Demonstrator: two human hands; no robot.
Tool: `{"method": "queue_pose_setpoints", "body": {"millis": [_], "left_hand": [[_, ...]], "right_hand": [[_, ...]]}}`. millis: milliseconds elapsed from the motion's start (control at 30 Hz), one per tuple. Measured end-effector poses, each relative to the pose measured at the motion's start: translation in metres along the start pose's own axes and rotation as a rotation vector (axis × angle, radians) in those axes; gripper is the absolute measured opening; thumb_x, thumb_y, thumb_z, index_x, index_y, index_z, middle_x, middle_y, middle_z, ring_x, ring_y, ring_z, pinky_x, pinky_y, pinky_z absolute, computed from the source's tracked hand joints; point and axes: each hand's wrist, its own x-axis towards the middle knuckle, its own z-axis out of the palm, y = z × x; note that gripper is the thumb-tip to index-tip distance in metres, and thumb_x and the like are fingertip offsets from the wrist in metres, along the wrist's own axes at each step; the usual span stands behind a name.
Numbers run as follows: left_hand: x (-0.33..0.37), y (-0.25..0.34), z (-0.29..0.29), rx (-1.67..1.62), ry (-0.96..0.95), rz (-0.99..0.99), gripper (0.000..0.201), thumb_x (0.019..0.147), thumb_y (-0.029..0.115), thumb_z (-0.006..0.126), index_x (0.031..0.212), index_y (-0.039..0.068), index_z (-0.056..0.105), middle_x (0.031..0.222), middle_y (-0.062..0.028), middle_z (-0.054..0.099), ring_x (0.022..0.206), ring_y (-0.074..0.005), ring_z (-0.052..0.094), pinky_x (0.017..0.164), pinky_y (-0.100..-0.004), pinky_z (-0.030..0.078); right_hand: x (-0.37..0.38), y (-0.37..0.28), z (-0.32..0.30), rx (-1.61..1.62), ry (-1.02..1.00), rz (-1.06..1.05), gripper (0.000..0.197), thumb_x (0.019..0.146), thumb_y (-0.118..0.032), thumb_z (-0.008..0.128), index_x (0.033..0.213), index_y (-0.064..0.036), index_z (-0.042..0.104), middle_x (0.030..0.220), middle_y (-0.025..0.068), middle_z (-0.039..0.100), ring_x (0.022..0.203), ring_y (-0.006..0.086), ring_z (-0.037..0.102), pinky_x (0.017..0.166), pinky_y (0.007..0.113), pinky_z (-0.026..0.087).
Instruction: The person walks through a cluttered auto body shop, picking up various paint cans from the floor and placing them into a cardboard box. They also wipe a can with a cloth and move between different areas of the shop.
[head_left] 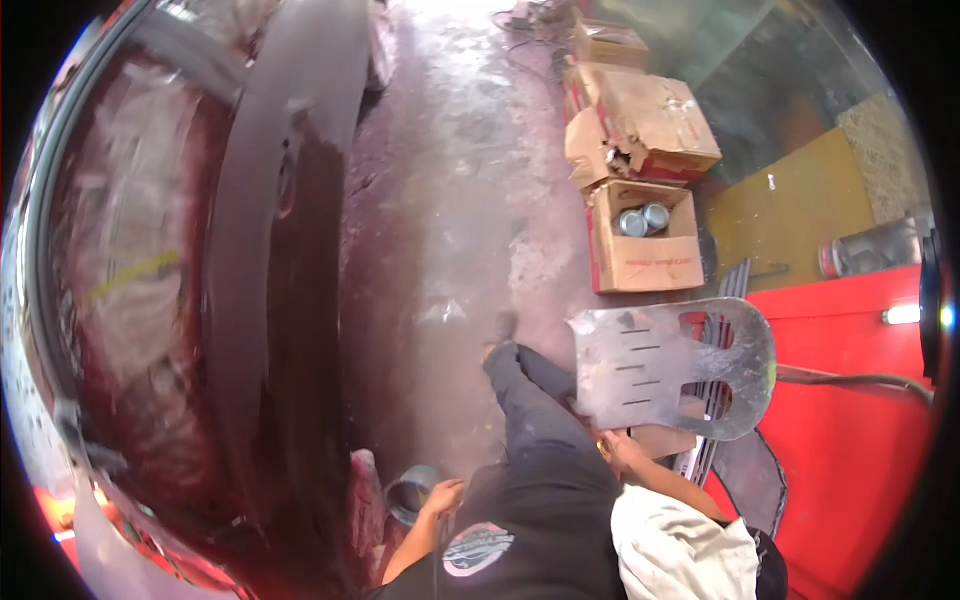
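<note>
To handle the bucket (411,493) well, you'd best have it level and clear of the car (275,340). Your hands are apart: the left hand (444,497) curls beside the bucket's right rim, its grip impossible to tell; the right hand (625,453) is at the chair's (610,365) near left corner, its hold unclear. The bucket sits left of both, along the floor's (430,390) car-side edge.

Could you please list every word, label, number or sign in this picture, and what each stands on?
Open cardboard box: a line of printed lettering on its near side, which I won't copy out.
Black shirt: a pale oval print, any lettering too small to read.
Nothing else is clear enough to read.
</note>
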Motion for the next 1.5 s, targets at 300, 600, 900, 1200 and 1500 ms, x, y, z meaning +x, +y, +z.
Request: {"method": "queue_pose_setpoints", "body": {"millis": [300,600,900,1200,1500], "left_hand": [[0.135,0.133,-0.105,-0.29,0.281,0.026,0.026,0.09,0.023,0.067,0.096,0.0,0.074,0.078,-0.0079,0.07,0.065,-0.0191,0.065,0.056,-0.0356,0.052],[0.319,0.41,-0.25,-0.144,0.44,0.132,0.027,0.087,0.025,0.065,0.091,0.0,0.074,0.081,-0.0148,0.072,0.071,-0.0259,0.065,0.067,-0.0428,0.053],[0.481,0.732,-0.54,0.871,0.193,0.705,0.028,0.083,0.027,0.063,0.086,0.001,0.073,0.085,-0.0207,0.071,0.075,-0.0293,0.067,0.07,-0.0451,0.053],[0.607,1.244,-0.618,0.269,0.526,0.652,0.041,0.09,0.028,0.063,0.118,-0.002,0.071,0.111,-0.0215,0.074,0.102,-0.0298,0.072,0.089,-0.0387,0.055],[0.675,1.315,-0.595,0.102,0.25,0.266,0.044,0.093,0.028,0.065,0.126,-0.001,0.067,0.104,-0.013,0.074,0.086,-0.0231,0.07,0.073,-0.035,0.056]], "right_hand": [[0.186,-0.15,-0.342,0.06,0.295,-0.075,0.072,0.076,-0.028,0.082,0.139,-0.017,0.049,0.122,0.0266,0.055,0.113,0.0455,0.061,0.095,0.051,0.052],[0.359,-0.285,-0.61,0.199,0.585,-0.199,0.073,0.076,-0.019,0.081,0.14,-0.0186,0.047,0.123,0.0239,0.052,0.112,0.0459,0.061,0.094,0.051,0.052],[0.495,-0.294,-0.675,0.209,0.379,0.117,0.065,0.076,-0.034,0.081,0.133,-0.0144,0.056,0.122,0.0299,0.06,0.115,0.0442,0.063,0.095,0.051,0.053],[0.707,-0.298,-0.825,0.304,0.34,0.268,0.053,0.084,-0.043,0.069,0.124,-0.0086,0.062,0.107,0.0299,0.066,0.11,0.0427,0.065,0.091,0.053,0.052],[0.885,-0.462,-1.303,0.231,0.598,-0.062,0.041,0.1,-0.037,0.05,0.134,-0.0153,0.051,0.115,0.0331,0.057,0.107,0.0517,0.06,0.089,0.058,0.049]]}}
